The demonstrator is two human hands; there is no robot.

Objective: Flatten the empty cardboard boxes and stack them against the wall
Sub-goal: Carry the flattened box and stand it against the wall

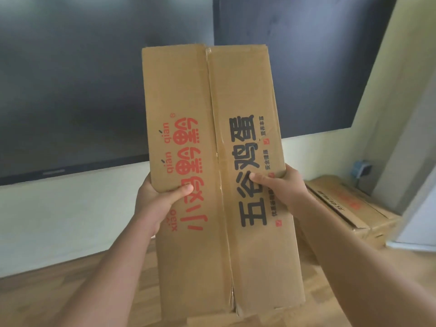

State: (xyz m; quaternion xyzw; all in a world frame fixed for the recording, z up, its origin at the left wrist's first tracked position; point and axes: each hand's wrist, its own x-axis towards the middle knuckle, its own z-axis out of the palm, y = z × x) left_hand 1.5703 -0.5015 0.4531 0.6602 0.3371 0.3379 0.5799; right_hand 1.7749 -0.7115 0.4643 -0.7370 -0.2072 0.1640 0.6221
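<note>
I hold a brown cardboard box (212,95) upright in front of me, its printed face with red and black characters and a taped centre seam turned toward me. My left hand (158,201) grips its left edge, thumb pressed on the front. On the right edge, my right hand (280,185) holds it the same way, thumb on the black print. The fingers behind the box are hidden. Another cardboard box (349,204) of the same kind lies on the floor at the right, by the wall.
A large dark screen (94,90) hangs on the pale wall (59,220) ahead. Wooden floor (47,300) runs below. At the far right stands a white panel or door (415,208), with a small blue thing (361,167) near the corner.
</note>
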